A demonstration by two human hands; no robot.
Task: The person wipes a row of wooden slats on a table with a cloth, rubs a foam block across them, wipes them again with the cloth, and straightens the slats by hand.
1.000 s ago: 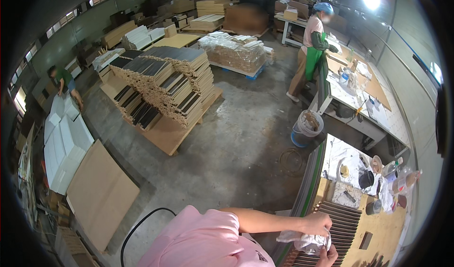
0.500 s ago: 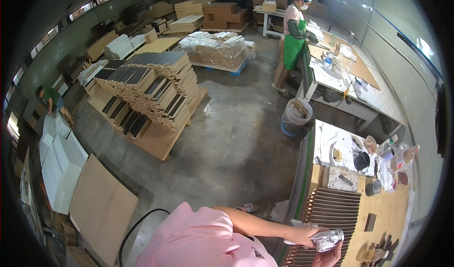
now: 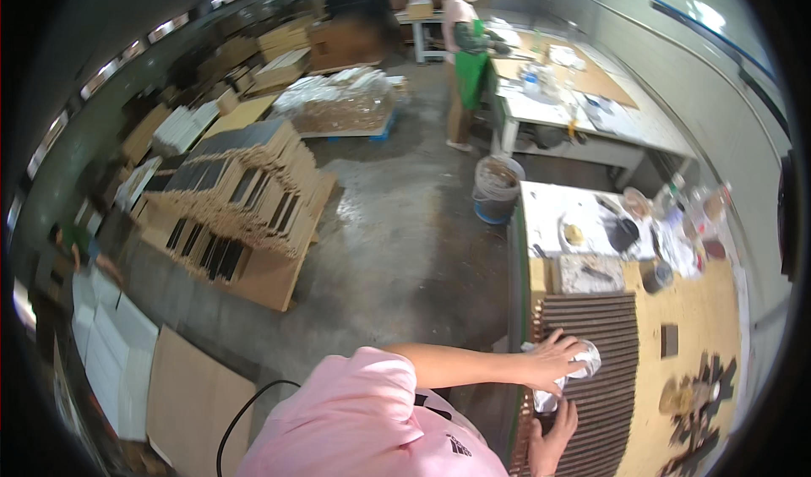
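Observation:
A bunched white rag (image 3: pixel 585 359) lies against a row of dark, narrow strips (image 3: pixel 604 392) set side by side on the bench. My left hand (image 3: pixel 553 364) rests over the rag, its fingers bent around it and pressing it onto the strips. Just nearer to me is my right hand (image 3: pixel 553 440), fingers apart and holding nothing. Its fingertips are by the rag's lower end, at the left part of the strips. Parts of the rag under my left palm are hidden.
Past the strips sit a stained pale block (image 3: pixel 587 274), a black cup (image 3: pixel 623 234) and clear bottles (image 3: pixel 716 200). Dark offcuts (image 3: pixel 705 409) and a small dark block (image 3: pixel 669 340) lie right. A bucket (image 3: pixel 497 188) stands on the floor. A person in a green apron (image 3: pixel 470 76) works beyond.
Both hands held the rag above the strips; now my left hand presses it down on them. My right hand has let go and lowered beside it. The view has shifted.

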